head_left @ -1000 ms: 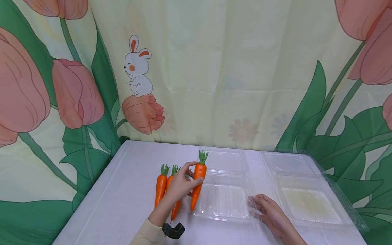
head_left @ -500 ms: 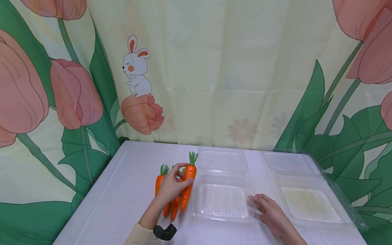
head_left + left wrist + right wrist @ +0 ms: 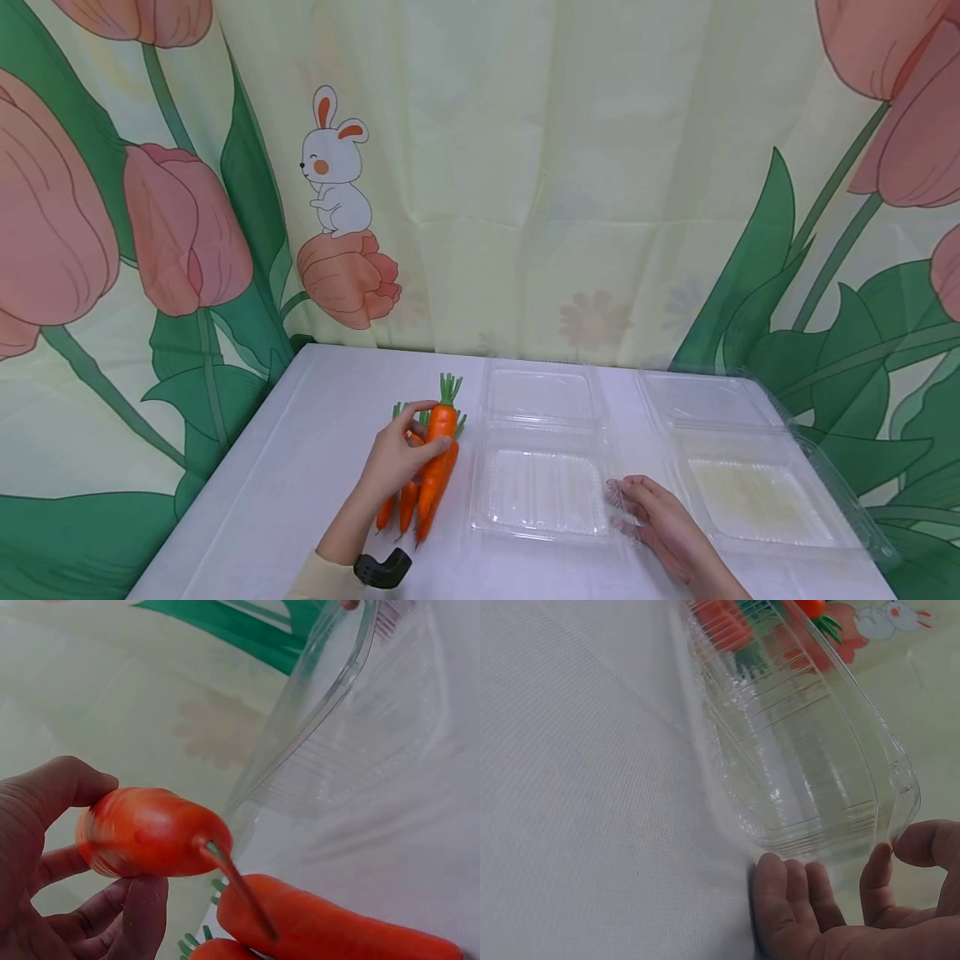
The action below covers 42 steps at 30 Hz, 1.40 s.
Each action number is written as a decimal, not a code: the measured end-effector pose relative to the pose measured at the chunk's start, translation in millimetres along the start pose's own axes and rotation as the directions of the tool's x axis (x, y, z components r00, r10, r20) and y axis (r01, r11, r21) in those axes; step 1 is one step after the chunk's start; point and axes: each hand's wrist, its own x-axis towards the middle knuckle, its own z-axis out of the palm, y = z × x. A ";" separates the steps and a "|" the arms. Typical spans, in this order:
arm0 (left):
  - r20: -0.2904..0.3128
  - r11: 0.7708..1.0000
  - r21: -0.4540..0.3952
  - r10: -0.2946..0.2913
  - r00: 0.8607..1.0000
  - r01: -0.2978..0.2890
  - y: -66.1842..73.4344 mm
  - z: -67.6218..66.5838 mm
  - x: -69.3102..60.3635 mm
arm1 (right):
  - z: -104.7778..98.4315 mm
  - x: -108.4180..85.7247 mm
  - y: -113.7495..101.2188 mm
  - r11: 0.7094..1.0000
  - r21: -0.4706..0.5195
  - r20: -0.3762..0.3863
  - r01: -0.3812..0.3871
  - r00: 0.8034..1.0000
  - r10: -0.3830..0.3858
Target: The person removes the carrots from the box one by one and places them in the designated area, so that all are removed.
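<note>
My left hand (image 3: 399, 457) pinches an orange carrot (image 3: 442, 422) with green stalks between thumb and fingers. In the left wrist view, this carrot (image 3: 154, 831) is raised above other carrots, its thin root tip toward the camera. Beneath and beside it, more carrots (image 3: 408, 506) lie on the white table, partly hidden by the hand. A clear plastic clamshell box (image 3: 543, 492) lies open to their right, lid folded back. At its right edge my right hand (image 3: 663, 521) pinches the rim between thumb and index finger, as the right wrist view shows; its other fingers rest beside the wall.
Another open clear clamshell box (image 3: 765, 500) lies farther right, near the table's right edge. Behind the white table (image 3: 300, 467) hangs a curtain (image 3: 480, 183) printed with tulips and a rabbit.
My left hand has carried the carrot leftward, from the near box's left edge to over the other carrots. The right hand has stayed at the box's rim.
</note>
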 end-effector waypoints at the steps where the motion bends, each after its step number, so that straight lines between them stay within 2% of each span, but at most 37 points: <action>1: -0.008 1.000 0.005 -0.002 1.000 0.002 -1.0 -1.9 0.5 | -0.1 0.1 -0.1 1.000 0.000 -0.001 -0.001 1.000 0.001; 10: -0.065 1.000 0.011 -0.009 0.998 0.010 -13.4 -18.1 2.8 | -2.0 1.0 -0.4 1.000 0.020 -0.009 -0.019 1.000 0.019; 19: -0.098 0.997 0.070 -0.038 0.994 0.045 -21.2 -37.7 3.3 | 0.4 -0.6 -1.9 1.000 0.008 -0.004 -0.013 1.000 0.013; 27: -0.125 0.994 0.079 -0.068 0.990 0.078 -33.4 -53.7 5.9 | 1.1 -1.1 -2.5 1.000 0.004 -0.003 -0.009 1.000 0.009; 42: -0.179 0.982 0.143 -0.093 0.979 0.120 -56.2 -65.7 7.2 | 0.6 0.2 -2.0 1.000 0.005 0.004 -0.009 1.000 0.009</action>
